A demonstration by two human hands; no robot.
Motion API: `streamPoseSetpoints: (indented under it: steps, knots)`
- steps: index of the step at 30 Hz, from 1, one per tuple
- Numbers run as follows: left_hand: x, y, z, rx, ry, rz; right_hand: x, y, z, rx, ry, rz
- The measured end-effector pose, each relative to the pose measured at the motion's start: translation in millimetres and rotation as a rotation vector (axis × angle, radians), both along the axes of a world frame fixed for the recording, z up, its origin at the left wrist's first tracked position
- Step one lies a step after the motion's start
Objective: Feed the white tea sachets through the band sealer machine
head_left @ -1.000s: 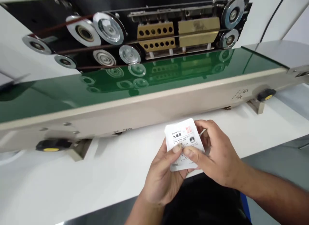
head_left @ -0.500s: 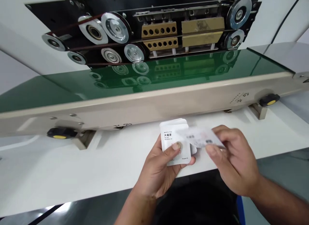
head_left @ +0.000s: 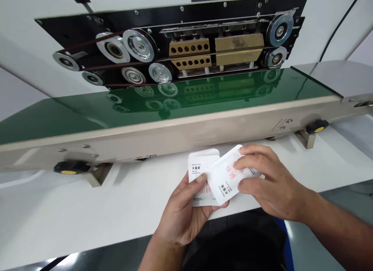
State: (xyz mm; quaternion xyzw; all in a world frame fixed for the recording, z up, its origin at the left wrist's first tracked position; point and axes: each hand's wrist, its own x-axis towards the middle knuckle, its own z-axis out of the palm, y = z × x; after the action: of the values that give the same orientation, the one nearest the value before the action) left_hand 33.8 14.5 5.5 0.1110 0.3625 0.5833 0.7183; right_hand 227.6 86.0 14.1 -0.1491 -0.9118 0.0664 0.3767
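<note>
The left hand [head_left: 183,214] was turned palm up, with the forearm rising from the bottom edge of the view and the fingers curled under a white pouch. This lower pouch [head_left: 198,173] carried black "WHITE TEA" print and stood almost upright, pinched between the fingers and the thumb [head_left: 201,178], which lay across its face.

The right hand [head_left: 271,181] came in from the lower right, palm down, with the forearm stretched across the view. Its fingers [head_left: 250,156] were slightly spread over a second white pouch, and its thumb pressed from below, pinching the pouch at its right end. This upper pouch [head_left: 224,178] was tilted and overlapped the lower pouch, touching it. Red print showed on its face.

Both hands held the pouches close together above a white table [head_left: 87,209], just in front of a beige sealer body [head_left: 145,137]. Whether the pouches touched the table could not be told.

Beyond them ran a green belt [head_left: 175,112], which reflected the sealer's pulleys [head_left: 138,45] and brass blocks [head_left: 189,47]. Two black knobs with yellow centres [head_left: 71,167] [head_left: 317,126] sat on the sealer's front, well apart from the hands. A dark shirt [head_left: 233,244] filled the lower edge of the view between the arms.
</note>
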Motion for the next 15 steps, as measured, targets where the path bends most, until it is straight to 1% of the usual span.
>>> streamPoseSetpoints:
  steps: [2,3,5,6,8,9,10,11,13,15]
  knots:
    - [-0.6,-0.7,0.1,0.018,0.008,-0.017,-3.8,-1.1,-1.7,-0.009,-0.026,0.038]
    - [-0.9,-1.2,0.4,0.021,0.009,-0.022,-5.2,-2.7,-2.6,-0.020,-0.024,0.033]
    - [-1.5,-2.0,1.3,0.013,0.005,-0.017,-6.0,-7.9,-2.9,-0.066,0.003,-0.011]
    - [-1.7,-2.5,1.7,0.010,0.002,-0.010,-5.5,-11.2,-1.7,-0.114,0.017,-0.035]
    - [-2.0,-3.6,2.1,0.012,0.000,-0.010,-3.8,-17.6,4.2,-0.221,0.060,-0.075]
    - [-1.8,-4.4,2.0,0.020,0.008,-0.027,-3.3,-20.4,8.7,-0.248,0.073,-0.089]
    - [-1.5,-5.3,1.8,0.032,0.017,-0.053,-3.7,-22.6,13.7,-0.240,0.065,-0.095]
    - [-0.9,-6.2,1.7,0.049,0.023,-0.080,-4.9,-24.3,18.8,-0.206,0.023,-0.095]
    - [0.6,-8.1,1.7,0.085,0.030,-0.111,-10.1,-26.4,27.7,-0.095,-0.162,-0.080]
    - [1.6,-9.4,2.4,0.068,0.042,-0.073,-17.0,-27.4,33.2,-0.033,-0.369,-0.085]
